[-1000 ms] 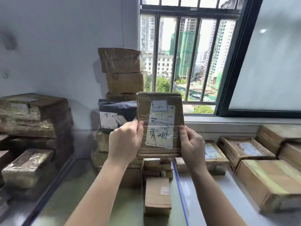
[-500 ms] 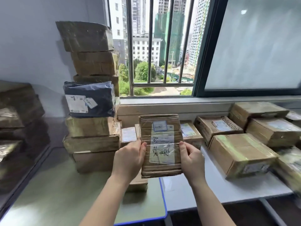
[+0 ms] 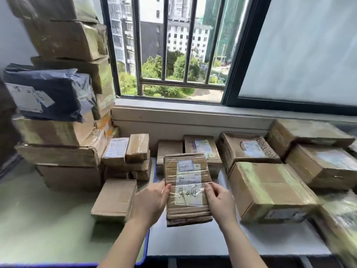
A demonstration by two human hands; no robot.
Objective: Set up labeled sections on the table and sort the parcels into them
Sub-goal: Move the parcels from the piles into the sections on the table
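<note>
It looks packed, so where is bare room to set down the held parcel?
Green tabletop is bare front left, before the tall stack and left of the flat box. White tabletop is bare at the near edge, before the large box. Back row and right side are crowded.

The left hand and the right hand hold a small cardboard parcel above the seam where the green surface meets the white surface. Each hand grips one side edge, thumbs on the taped label with handwritten characters. Along the green surface's far edge rises a tall stack of boxes, a dark blue bag parcel wedged in it. A flat box lies just beside the left hand. Brown boxes crowd the white surface's far and right edges, a large box nearest the right hand. A barred window stands behind.
</note>
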